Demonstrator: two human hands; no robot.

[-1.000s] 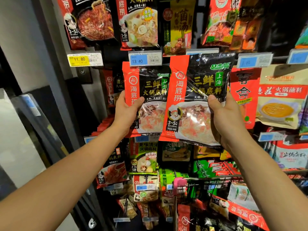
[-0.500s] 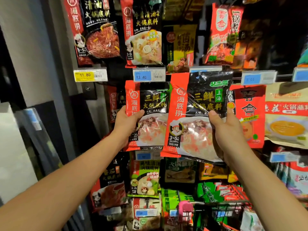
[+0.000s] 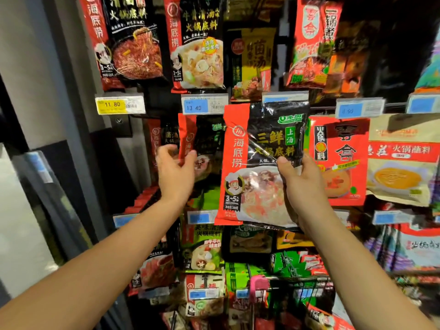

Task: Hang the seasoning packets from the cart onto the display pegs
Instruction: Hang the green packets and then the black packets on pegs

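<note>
Right hand (image 3: 302, 186): thumb on front, fingers behind, pinching red-and-black packet (image 3: 259, 163), held upright before the display, top corner beside price tag (image 3: 204, 104). Left hand (image 3: 175, 170): fingers loosely spread, blurred, gripping nothing, just beside hanging packet (image 3: 202, 139); contact unclear.

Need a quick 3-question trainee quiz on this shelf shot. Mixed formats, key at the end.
1. True or false: the right hand holds a packet with its thumb on the front.
2. The blue tag reads: A 11.80, B 13.40, C 15.20.
3. Fill in: the yellow tag hangs to the ___ of the blue tag.
Key: 1 true; 2 B; 3 left.
</note>
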